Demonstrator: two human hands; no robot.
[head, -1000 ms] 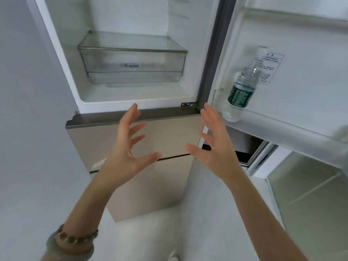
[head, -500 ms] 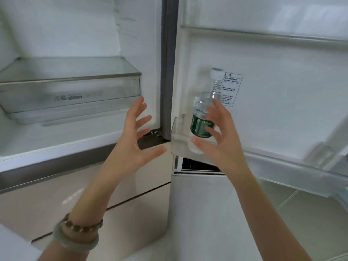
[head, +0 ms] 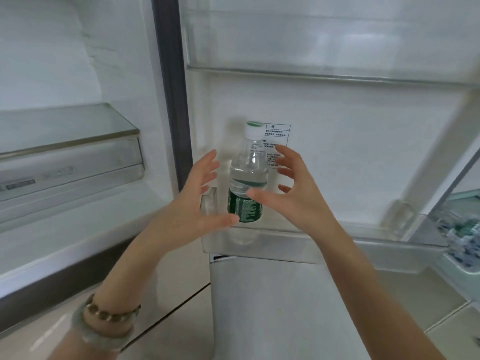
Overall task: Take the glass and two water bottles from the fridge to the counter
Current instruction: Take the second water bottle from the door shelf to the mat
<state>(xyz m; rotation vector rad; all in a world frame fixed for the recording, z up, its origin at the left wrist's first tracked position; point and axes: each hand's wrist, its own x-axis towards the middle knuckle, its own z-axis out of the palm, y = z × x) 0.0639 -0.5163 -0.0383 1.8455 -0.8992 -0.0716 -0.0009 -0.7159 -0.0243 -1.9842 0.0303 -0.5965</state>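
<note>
A clear water bottle with a white cap and a dark green label stands upright in the lower shelf of the open fridge door. My left hand is spread just left of the bottle, thumb near the label, not gripping. My right hand hovers on the bottle's right with fingers spread and its thumb across the front of the label. Neither hand holds anything. No glass and no second bottle are in view.
The fridge interior at left has a glass shelf over a clear drawer. An upper door shelf spans above the bottle. A white sticker sits behind it. A tray with blue-patterned contents shows at the far right edge.
The view has swung toward the door and closer. Both hands have moved right and forward, from in front of the fridge body to either side of the bottle.
</note>
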